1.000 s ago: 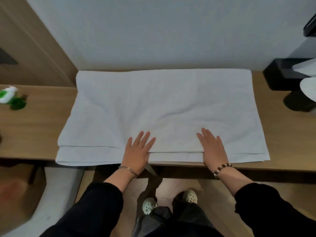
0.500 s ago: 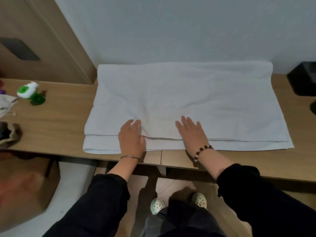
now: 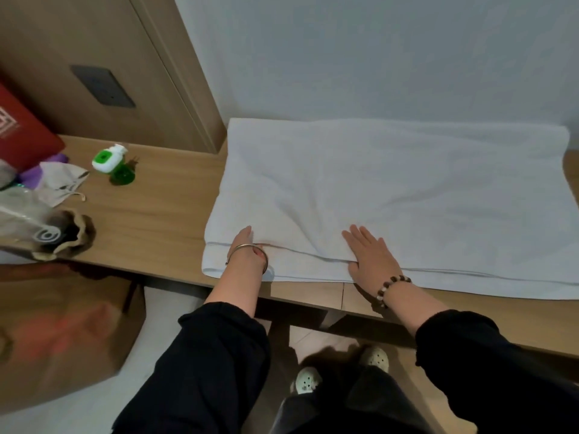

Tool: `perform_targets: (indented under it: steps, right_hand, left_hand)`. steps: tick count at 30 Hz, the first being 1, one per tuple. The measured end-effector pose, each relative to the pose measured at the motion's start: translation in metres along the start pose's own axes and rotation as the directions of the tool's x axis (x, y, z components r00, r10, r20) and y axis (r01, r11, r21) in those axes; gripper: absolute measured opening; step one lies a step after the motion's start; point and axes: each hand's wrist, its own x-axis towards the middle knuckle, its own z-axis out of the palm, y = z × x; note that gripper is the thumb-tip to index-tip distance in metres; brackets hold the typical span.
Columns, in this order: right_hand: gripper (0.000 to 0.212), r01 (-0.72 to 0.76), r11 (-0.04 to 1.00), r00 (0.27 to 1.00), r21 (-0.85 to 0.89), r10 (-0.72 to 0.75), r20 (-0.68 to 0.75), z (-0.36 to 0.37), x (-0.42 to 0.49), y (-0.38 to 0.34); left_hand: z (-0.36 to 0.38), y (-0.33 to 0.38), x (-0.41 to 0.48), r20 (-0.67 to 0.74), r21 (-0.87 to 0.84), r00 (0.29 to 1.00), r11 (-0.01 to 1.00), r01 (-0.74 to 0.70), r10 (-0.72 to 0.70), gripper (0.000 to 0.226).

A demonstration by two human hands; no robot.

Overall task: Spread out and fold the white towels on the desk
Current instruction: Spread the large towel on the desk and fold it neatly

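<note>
Your left hand point(image 3: 246, 242) is at the towel's point(image 3: 391, 183) doubled edge; its fingers are hidden, so I cannot tell the grip. Your right hand point(image 3: 371, 256) presses flat, fingers straight and close together. The towel lies on the desk point(image 3: 150, 220) under both hands. It is likely soft, limp and light. Pinch all layers at the edge just behind your fingertips.

The one camera sits on the person's head, looking forward and down, close over the towel point(image 3: 376, 189) and tabletop point(image 3: 150, 214).

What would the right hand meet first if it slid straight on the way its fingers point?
The right hand lies flat on the white towel, fingers pointing away and slightly left. Ahead is only more towel, with soft wrinkles, then probably the wall behind it.
</note>
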Motion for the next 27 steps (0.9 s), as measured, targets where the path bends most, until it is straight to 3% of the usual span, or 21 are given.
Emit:
perform_targets:
  steps: [2, 5, 8, 11, 13, 15, 16, 17, 19, 20, 22, 25, 27]
  right_hand:
    - [0.07, -0.007, 1.0, 1.0, 0.012, 0.007, 0.006, -0.001, 0.002, 0.001]
    - [0.071, -0.023, 0.999, 0.999, -0.023, 0.022, -0.031, -0.001, 0.004, -0.001]
    - [0.075, -0.036, 0.997, 0.995, -0.065, 0.029, -0.099, -0.003, 0.003, -0.005]
    - [0.064, -0.045, 0.997, 0.993, -0.055, 0.039, -0.108, -0.023, 0.007, -0.009]
    - [0.056, 0.009, 0.998, 0.96, -0.06, -0.025, -0.277, -0.034, 0.004, -0.009]
    - [0.06, 0.102, 0.989, 0.878, -0.109, -0.141, -0.457, -0.029, -0.007, -0.005]
    - [0.064, 0.147, 0.972, 0.867, -0.184, -0.216, -0.449, -0.021, -0.015, -0.001]
    - [0.069, 0.171, 0.948, 0.902, -0.27, -0.261, -0.344, -0.011, -0.024, 0.004]
    - [0.077, 0.159, 0.944, 0.973, -0.29, -0.199, -0.114, 0.007, -0.033, 0.016]
    - [0.079, 0.138, 0.953, 0.984, -0.27, -0.163, -0.072, 0.009, -0.032, 0.019]
    - [0.08, 0.124, 0.954, 0.988, -0.272, -0.144, -0.055, 0.009, -0.028, 0.02]
    - [0.078, 0.114, 0.94, 0.986, -0.32, -0.148, -0.082, 0.01, -0.029, 0.021]
    - [0.076, 0.097, 0.934, 0.986, -0.344, -0.138, -0.096, 0.009, -0.034, 0.022]
  left_hand:
    - [-0.001, 0.005, 0.001, 0.031, 0.063, 0.999, 0.998, -0.014, 0.012, 0.015]
    - [-0.005, 0.007, 0.007, 0.086, 0.167, 0.995, 0.984, -0.06, 0.046, 0.014]
    - [-0.019, 0.013, 0.01, 0.171, 0.061, 0.985, 0.997, -0.037, 0.026, 0.009]
    - [-0.042, 0.019, 0.015, 0.324, -0.031, 0.942, 0.996, -0.078, 0.084, 0.006]
    - [-0.056, 0.018, 0.019, 0.36, -0.061, 0.923, 0.99, -0.125, 0.139, 0.013]
    - [-0.063, 0.013, 0.022, 0.37, -0.118, 0.913, 0.983, -0.139, 0.174, 0.019]
    - [-0.065, 0.01, 0.022, 0.374, -0.141, 0.908, 0.979, -0.147, 0.19, 0.021]
    - [-0.066, 0.008, 0.022, 0.376, -0.139, 0.904, 0.977, -0.163, 0.205, 0.024]
    - [-0.067, 0.003, 0.022, 0.367, -0.074, 0.902, 0.974, -0.216, 0.228, 0.025]
    - [-0.067, 0.002, 0.022, 0.344, -0.037, 0.909, 0.97, -0.238, 0.236, 0.025]
    - [-0.067, 0.004, 0.025, 0.262, 0.025, 0.93, 0.961, -0.274, 0.258, 0.021]
    - [-0.07, 0.01, 0.031, 0.06, 0.278, 0.936, 0.895, -0.349, 0.346, 0.007]
    - [-0.075, 0.01, 0.033, 0.015, 0.216, 0.937, 0.914, -0.344, 0.349, 0.002]
